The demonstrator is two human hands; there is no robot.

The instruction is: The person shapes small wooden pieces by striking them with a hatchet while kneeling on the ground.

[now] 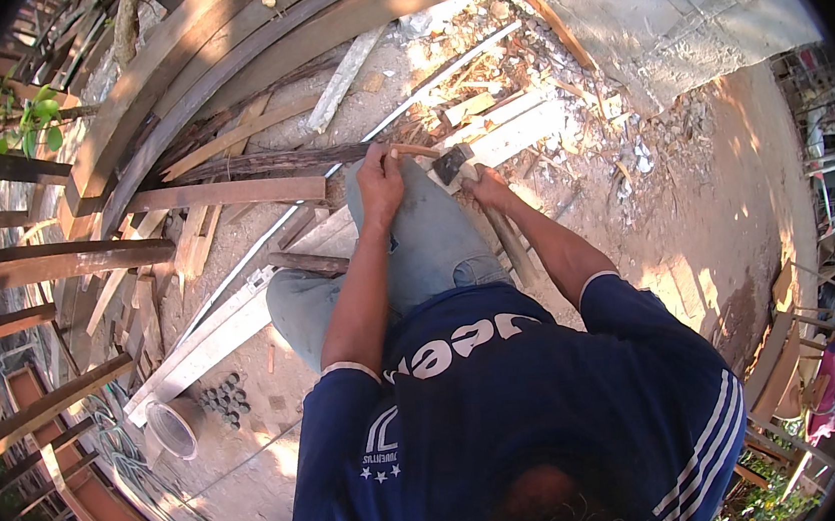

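My left hand (381, 179) is closed near my raised knee, pinching a thin reddish-brown strip of wood (415, 150). The strip points right, toward the dark metal head of a hatchet (449, 164). My right hand (487, 189) is wrapped round the hatchet close to its head, and the wooden handle runs back toward me beside my leg. Beneath the strip lies a long pale beam (496, 140), scattered with chips. Whether the blade touches the strip I cannot tell.
Timber planks (246, 46) are stacked at the far left. Wood shavings (566, 136) litter the ground by a concrete block (674, 5). A bucket (172, 430), a cluster of small dark round things (225, 402) and a green hose (147, 477) lie at the near left.
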